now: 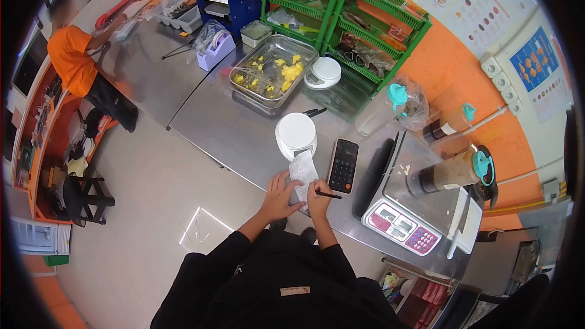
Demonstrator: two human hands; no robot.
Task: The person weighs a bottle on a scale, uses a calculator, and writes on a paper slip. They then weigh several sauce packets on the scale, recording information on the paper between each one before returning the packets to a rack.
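A strip of white paper (303, 173) with writing on it lies at the near edge of the metal table, its far end against a small round white scale (297, 132). My left hand (279, 197) rests at the paper's left side, fingers spread. In my right hand (318, 198) is a black pen (328, 195), held over the paper's right side. Just right of the paper, a phone (343, 166) lies face up with a calculator on its screen.
A large scale (402, 225) bearing a pitcher of dark liquid (448, 173) stands right. Farther back are a glass tray (274, 73) with yellow pieces, another white scale (323, 73) and green racks (329, 9). A person in orange (73, 55) stands far left.
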